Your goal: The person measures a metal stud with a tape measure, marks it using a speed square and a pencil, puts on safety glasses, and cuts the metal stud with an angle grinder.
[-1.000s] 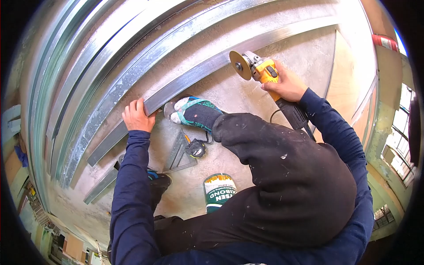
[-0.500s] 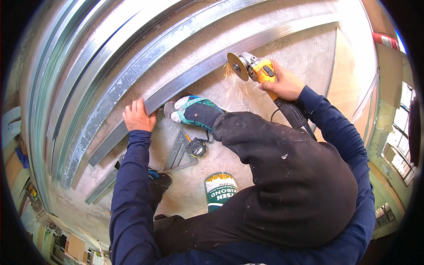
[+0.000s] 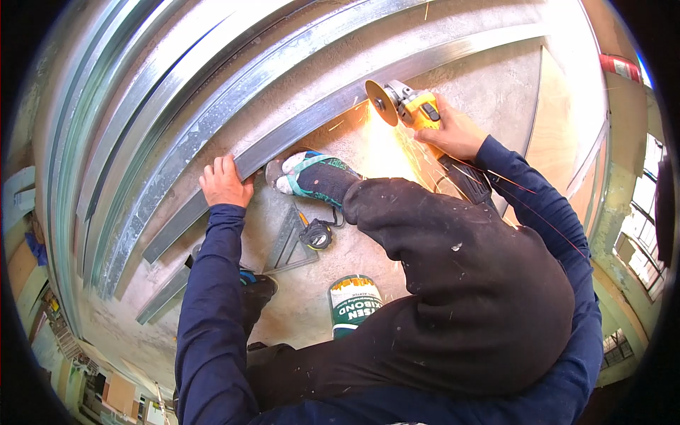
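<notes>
My right hand [image 3: 457, 131] is wrapped round the body of a yellow and black angle grinder [image 3: 423, 112]. Its cutting disc [image 3: 382, 104] meets the near edge of a long metal channel [image 3: 312, 122], and bright sparks [image 3: 397, 152] stream down toward my leg and right sleeve. My left hand [image 3: 225, 183] grips the same channel farther left, with fingers over its top. Between the hands, my sandalled foot [image 3: 312, 176] rests against the channel's near side.
More metal channels [image 3: 191, 117] lie in rows beyond. On the floor near my feet are a triangular square [image 3: 289, 244], a tape measure [image 3: 316, 234], a pencil [image 3: 303, 217] and a paint bucket [image 3: 354, 304]. A plywood sheet [image 3: 552, 127] lies at right.
The spark stream has grown from a few faint streaks to a wide bright spray. The grinder and both hands have barely moved.
</notes>
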### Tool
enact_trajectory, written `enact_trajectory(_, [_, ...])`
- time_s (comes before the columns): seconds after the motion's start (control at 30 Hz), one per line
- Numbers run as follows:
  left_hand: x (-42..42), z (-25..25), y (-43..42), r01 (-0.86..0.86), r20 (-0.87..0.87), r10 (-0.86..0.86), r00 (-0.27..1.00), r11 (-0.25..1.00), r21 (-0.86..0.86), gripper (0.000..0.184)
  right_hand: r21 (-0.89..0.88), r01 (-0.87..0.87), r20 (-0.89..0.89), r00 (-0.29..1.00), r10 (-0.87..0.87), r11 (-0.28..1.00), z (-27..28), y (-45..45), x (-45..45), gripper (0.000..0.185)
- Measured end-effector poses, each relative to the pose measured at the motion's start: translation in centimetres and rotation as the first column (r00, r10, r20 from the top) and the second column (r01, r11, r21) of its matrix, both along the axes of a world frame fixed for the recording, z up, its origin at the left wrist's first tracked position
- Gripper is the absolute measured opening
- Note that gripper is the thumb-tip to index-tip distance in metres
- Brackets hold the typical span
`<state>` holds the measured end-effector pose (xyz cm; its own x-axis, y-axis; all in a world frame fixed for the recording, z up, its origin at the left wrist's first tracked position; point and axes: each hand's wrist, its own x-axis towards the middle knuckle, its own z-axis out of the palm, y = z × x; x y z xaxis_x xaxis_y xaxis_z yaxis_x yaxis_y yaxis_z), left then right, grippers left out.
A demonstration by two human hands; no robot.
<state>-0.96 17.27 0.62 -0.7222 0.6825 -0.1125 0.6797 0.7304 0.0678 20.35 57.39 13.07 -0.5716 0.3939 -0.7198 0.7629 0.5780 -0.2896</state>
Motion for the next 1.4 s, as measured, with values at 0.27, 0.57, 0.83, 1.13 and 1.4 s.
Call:
enact_trajectory(0.27, [-0.2, -0.1, -0.1, 0.01, -0.014, -0.01, 1.0, 1.0, 0.02, 0.066, 0.029, 0.024, 0.034, 0.999, -0.025, 0.999, 0.3, -0.5, -0.8, 0.09])
enact_trajectory(0.57, [-1.5, 0.1, 0.4, 0.016, 0.023, -0.016, 1.0, 1.0, -0.021, 0.069, -0.06, 0.066, -0.101, 0.992, -0.072, 0.996, 0.6, 0.4, 0.3, 0.091])
enact_trajectory(0.83, [-3.7, 0.9, 1.2, 0.028, 0.177, -0.012, 0.984, 0.996, -0.086, 0.076, -0.001, 0.035, -0.072, 0.997, -0.035, 0.999, 0.5, 0.1, 0.3, 0.1])
enact_trajectory(1.13, [-4.0, 1.5, 1.5, 0.006, 0.245, 0.029, 0.969, 0.99, -0.139, 0.085, 0.028, 0.025, -0.053, 0.998, -0.024, 0.999, 0.1, -0.2, 0.3, 0.102])
enact_trajectory(1.4, [-4.0, 1.8, 1.7, 0.001, 0.263, 0.04, 0.964, 0.988, -0.157, 0.086, 0.025, 0.02, -0.128, 0.992, -0.016, 0.999, -0.8, 0.0, 0.4, 0.1])
